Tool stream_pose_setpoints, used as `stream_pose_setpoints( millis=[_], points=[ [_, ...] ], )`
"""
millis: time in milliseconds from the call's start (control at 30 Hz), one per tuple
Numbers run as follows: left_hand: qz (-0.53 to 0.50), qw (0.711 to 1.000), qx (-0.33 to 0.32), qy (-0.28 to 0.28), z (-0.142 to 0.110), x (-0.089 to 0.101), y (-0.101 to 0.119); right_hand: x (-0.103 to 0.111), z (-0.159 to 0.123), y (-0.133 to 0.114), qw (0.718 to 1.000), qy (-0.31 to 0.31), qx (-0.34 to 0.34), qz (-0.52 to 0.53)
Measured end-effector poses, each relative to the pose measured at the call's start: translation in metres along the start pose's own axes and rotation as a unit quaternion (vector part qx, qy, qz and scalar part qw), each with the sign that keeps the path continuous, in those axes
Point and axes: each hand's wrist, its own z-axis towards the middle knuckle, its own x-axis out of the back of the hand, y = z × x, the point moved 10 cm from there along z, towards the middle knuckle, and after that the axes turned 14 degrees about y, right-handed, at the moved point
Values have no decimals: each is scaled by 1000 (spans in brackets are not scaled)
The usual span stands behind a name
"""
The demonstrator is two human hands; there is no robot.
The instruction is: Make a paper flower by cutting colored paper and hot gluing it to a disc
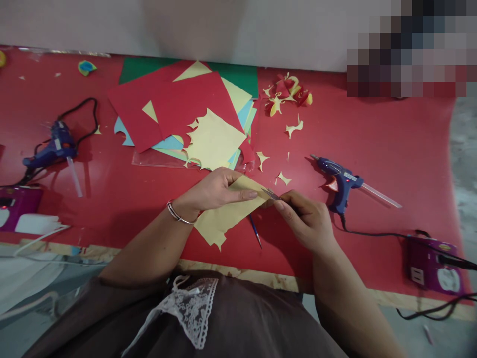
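My left hand is closed on a folded piece of yellow paper, thumb on top, holding it just above the red table cover. A thin bracelet circles that wrist. My right hand grips small scissors, whose blades meet the right edge of the yellow paper. A blue pen lies on the table under the paper, between my two hands.
A stack of red, yellow, blue and green sheets lies further back. Paper scraps are scattered at the back right. One blue glue gun rests right of my hands, another at the left. Purple power strips sit at both edges.
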Motion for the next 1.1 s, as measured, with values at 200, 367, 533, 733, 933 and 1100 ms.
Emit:
stream_pose_setpoints(
  millis=[200, 367, 533, 733, 933, 1100],
  points=[
    [20, 1000, 1, -1, 3, 0, -5, 0, 0, 1, 1000, 1, 1, -4],
    [17, 1000, -2, 8, 1, 1, 1, 0, 0, 0, 1000, 5, 4, -6],
    [11, 1000, -11, 20, 2, 3, 1, 0, 0, 0, 1000, 5, 2, -12],
    [0, 1000, 4, 27, 3, 4, -5, 1, 1, -1, 1000, 9, 4, -14],
    [-4, 1000, 9, 25, 3, 3, -4, 0, 1, 0, 1000, 10, 4, -27],
    [8, 1000, 19, 22, 3, 2, -6, -1, 0, 2, 999, 7, 0, -31]
  ],
)
